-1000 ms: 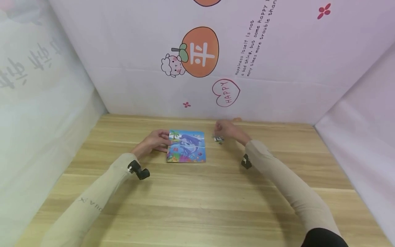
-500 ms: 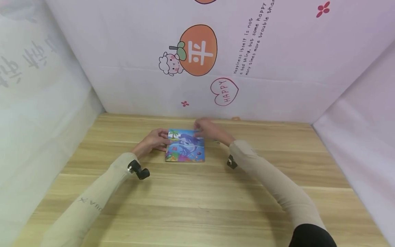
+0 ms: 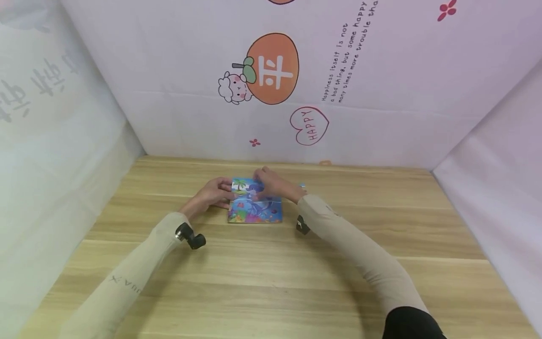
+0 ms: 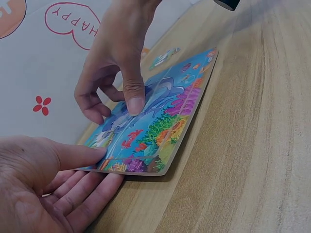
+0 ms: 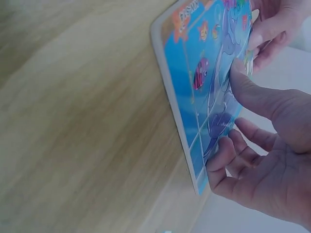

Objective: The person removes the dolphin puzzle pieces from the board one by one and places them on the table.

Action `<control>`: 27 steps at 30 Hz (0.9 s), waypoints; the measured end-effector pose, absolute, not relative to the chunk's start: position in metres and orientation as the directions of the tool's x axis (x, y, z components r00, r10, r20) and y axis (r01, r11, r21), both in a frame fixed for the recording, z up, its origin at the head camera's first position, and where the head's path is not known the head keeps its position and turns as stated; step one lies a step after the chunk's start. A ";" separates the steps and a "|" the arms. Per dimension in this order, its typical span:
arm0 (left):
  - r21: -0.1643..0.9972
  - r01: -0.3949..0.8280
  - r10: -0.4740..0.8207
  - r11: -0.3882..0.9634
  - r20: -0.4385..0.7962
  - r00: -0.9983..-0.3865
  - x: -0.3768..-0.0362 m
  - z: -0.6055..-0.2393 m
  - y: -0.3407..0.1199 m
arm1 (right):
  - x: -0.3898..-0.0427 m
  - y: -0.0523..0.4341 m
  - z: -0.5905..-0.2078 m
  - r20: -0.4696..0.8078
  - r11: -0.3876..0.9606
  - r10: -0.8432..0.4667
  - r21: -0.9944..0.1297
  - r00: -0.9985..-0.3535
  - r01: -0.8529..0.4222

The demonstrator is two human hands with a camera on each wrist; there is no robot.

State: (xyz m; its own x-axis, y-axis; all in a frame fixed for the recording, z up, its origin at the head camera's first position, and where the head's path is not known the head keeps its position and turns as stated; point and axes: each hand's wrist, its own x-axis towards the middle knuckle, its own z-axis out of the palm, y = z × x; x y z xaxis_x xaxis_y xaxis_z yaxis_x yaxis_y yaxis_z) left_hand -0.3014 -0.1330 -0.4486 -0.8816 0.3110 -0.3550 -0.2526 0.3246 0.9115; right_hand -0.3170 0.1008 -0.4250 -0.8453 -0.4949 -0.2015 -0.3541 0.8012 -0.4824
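While lying flat on the pale wooden table (image 3: 271, 282), colourful square dolphin jigsaw board (image 3: 255, 207) being finished: left hand (image 3: 213, 192) flat, fingers straight, bracing its edge; right hand (image 4: 116, 58) pressing a piece with thumb, fingers curled. Next, probably: firm downward push to seat it.

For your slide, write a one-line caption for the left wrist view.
Right hand presses a thumb onto the dolphin puzzle while the left hand steadies its near edge.
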 end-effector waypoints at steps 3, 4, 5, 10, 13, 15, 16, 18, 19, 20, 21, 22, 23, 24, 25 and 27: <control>0.908 -0.259 0.296 0.330 -0.360 -0.885 -0.301 -0.449 -0.132 | -0.317 0.100 -0.425 -0.217 0.803 -0.480 -0.498 -0.850 -0.327; 0.907 -0.259 0.294 0.331 -0.360 -0.886 -0.301 -0.449 -0.131 | -0.318 0.100 -0.425 -0.222 0.802 -0.475 -0.507 -0.852 -0.315; 0.908 -0.257 0.293 0.332 -0.358 -0.887 -0.301 -0.449 -0.131 | -0.319 0.100 -0.426 -0.225 0.799 -0.471 -0.518 -0.853 -0.304; 0.909 -0.252 0.296 0.331 -0.354 -0.887 -0.302 -0.449 -0.131 | -0.322 0.101 -0.428 -0.237 0.776 -0.457 -0.577 -0.857 -0.254; 0.909 -0.256 0.297 0.329 -0.357 -0.886 -0.302 -0.450 -0.132 | -0.325 0.100 -0.428 -0.249 0.785 -0.453 -0.566 -0.856 -0.251; 0.910 -0.256 0.301 0.326 -0.357 -0.884 -0.302 -0.451 -0.132 | -0.327 0.100 -0.427 -0.256 0.800 -0.449 -0.543 -0.856 -0.257; 0.912 -0.257 0.303 0.321 -0.355 -0.884 -0.301 -0.450 -0.132 | -0.327 0.099 -0.426 -0.259 0.806 -0.446 -0.533 -0.856 -0.259; 0.913 -0.255 0.307 0.317 -0.353 -0.884 -0.300 -0.450 -0.132 | -0.328 0.098 -0.425 -0.266 0.815 -0.442 -0.518 -0.857 -0.260; 0.914 -0.255 0.309 0.316 -0.353 -0.883 -0.300 -0.450 -0.132 | -0.328 0.098 -0.425 -0.266 0.816 -0.438 -0.519 -0.858 -0.256; 0.914 -0.255 0.311 0.316 -0.353 -0.882 -0.299 -0.450 -0.132 | -0.328 0.098 -0.425 -0.267 0.811 -0.437 -0.530 -0.859 -0.249; 0.914 -0.256 0.310 0.316 -0.354 -0.882 -0.299 -0.450 -0.132 | -0.328 0.098 -0.425 -0.265 0.804 -0.438 -0.543 -0.859 -0.242; 0.913 -0.257 0.307 0.317 -0.355 -0.883 -0.299 -0.450 -0.132 | -0.327 0.098 -0.425 -0.262 0.797 -0.438 -0.557 -0.860 -0.236; 0.912 -0.259 0.306 0.317 -0.357 -0.883 -0.300 -0.450 -0.132 | -0.327 0.098 -0.426 -0.256 0.789 -0.439 -0.568 -0.861 -0.234; 0.912 -0.261 0.304 0.317 -0.359 -0.883 -0.301 -0.450 -0.133 | -0.326 0.098 -0.426 -0.247 0.780 -0.443 -0.581 -0.862 -0.235; 0.911 -0.265 0.301 0.316 -0.361 -0.883 -0.301 -0.450 -0.133 | -0.325 0.098 -0.426 -0.238 0.771 -0.448 -0.591 -0.862 -0.238; 0.911 -0.270 0.299 0.312 -0.364 -0.882 -0.303 -0.451 -0.134 | -0.325 0.099 -0.427 -0.221 0.761 -0.455 -0.599 -0.863 -0.248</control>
State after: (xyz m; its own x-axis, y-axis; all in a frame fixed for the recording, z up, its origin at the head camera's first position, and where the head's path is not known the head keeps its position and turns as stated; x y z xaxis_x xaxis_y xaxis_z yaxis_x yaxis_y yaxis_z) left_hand -0.3025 -0.1336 -0.4512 -0.8823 0.2988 -0.3637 -0.2699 0.3120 0.9110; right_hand -0.3248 0.0987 -0.4273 -0.8626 -0.4549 -0.2214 -0.2478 0.7615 -0.5990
